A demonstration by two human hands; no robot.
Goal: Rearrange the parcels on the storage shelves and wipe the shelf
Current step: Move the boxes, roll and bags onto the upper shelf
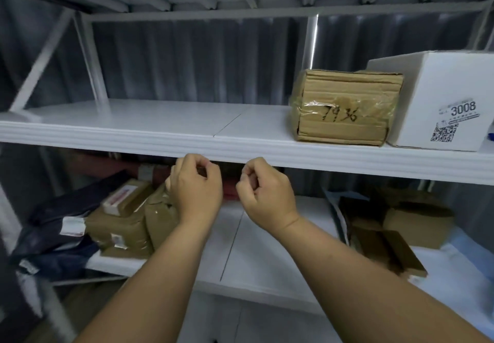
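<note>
Cardboard box [344,107] at 2 o'clock on upper shelf [160,118] | left hand [196,185], right hand [263,190] curled, nothing held | lower parcels [125,217] at 8 o'clock | both hands to be spread under parcel before lifting

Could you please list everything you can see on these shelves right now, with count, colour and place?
Upper shelf: one, white, across the middle.
Taped cardboard box: one, brown, handwritten number, upper shelf right.
White box: one, label 3008, right of the brown box.
Lower shelf: one, white, below.
Taped brown parcels: a few, lower shelf left.
Dark mailer bags: dark blue, count unclear, far left.
Brown boxes: several, lower shelf right.
Left hand: fingers curled, holding nothing visible.
Right hand: the same.
</note>
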